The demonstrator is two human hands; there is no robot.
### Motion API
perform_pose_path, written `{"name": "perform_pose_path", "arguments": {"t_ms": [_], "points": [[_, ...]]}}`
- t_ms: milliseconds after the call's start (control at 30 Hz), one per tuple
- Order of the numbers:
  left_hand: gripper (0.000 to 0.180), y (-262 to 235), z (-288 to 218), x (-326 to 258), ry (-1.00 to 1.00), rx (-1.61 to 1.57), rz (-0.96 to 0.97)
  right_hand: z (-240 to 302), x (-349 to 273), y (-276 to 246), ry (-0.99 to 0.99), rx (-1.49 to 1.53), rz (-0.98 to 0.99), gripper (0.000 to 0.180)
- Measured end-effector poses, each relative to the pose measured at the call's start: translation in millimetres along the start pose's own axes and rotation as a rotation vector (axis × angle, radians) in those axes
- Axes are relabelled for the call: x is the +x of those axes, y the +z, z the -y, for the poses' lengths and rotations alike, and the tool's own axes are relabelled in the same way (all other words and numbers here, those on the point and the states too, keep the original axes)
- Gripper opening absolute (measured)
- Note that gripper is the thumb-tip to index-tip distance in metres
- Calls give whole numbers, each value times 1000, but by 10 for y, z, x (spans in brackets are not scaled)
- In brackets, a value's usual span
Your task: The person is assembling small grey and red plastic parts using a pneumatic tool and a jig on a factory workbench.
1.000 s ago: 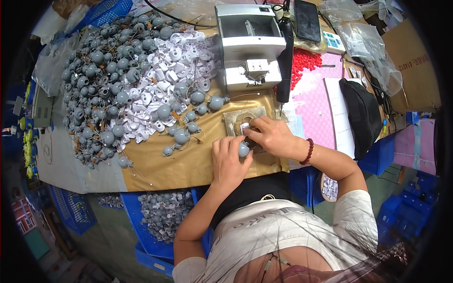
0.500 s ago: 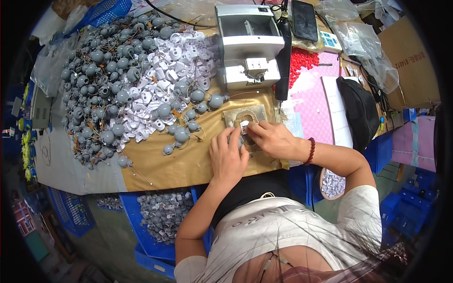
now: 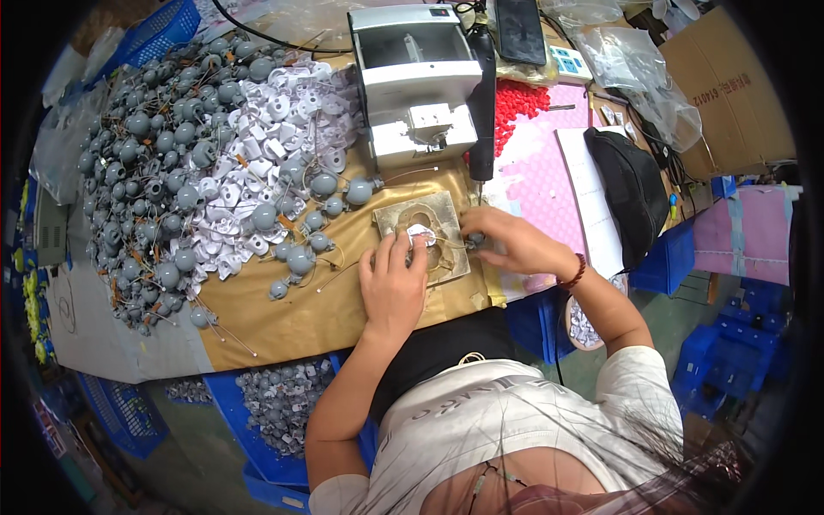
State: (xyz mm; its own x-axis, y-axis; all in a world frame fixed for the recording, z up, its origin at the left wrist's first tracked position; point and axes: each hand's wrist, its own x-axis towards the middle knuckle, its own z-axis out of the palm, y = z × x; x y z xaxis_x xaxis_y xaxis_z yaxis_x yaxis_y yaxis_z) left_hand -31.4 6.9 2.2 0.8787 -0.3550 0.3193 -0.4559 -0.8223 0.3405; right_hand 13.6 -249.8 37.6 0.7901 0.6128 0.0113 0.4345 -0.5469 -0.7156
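Observation:
A pale metal fixture [image 3: 446, 206] with rounded hollows lies tilted on the table before me. My left hand [image 3: 395, 287] rests over its left side, fingers close together and pressing on a small white plastic part [image 3: 421, 232] in a hollow. What lies beneath those fingers is hidden. Beside the fixture's right edge, my right hand [image 3: 519, 245] is closed, thumb and fingers pinching a small dark grey piece [image 3: 474, 239]. A thin wire seems to run from it toward the white part. The black electric screwdriver [image 3: 482, 129] points its bit down just above my right hand.
Grey ball-shaped parts with wires [image 3: 137, 197] and white plastic parts [image 3: 249, 163] are heaped left. Behind the fixture stands a silver machine [image 3: 421, 81]. Red pieces [image 3: 515, 103], a phone [image 3: 520, 30], a paper sheet [image 3: 592, 189] and a black pouch [image 3: 631, 193] lie right.
My right hand has moved right, off the fixture's middle to its edge. The left hand stays on the white part. The whole view has shifted, showing more of the fixture.

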Motion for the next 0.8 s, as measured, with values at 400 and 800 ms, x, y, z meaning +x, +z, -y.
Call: {"name": "perform_pose_path", "arguments": {"t_ms": [400, 800], "points": [[46, -32, 18, 9, -1, -16, 25, 33, 358, 295, 347, 1361, -419, 28], [45, -35, 19, 15, -1, -28, 30, 105, 514, 126, 464, 1595, -342, 23]]}}
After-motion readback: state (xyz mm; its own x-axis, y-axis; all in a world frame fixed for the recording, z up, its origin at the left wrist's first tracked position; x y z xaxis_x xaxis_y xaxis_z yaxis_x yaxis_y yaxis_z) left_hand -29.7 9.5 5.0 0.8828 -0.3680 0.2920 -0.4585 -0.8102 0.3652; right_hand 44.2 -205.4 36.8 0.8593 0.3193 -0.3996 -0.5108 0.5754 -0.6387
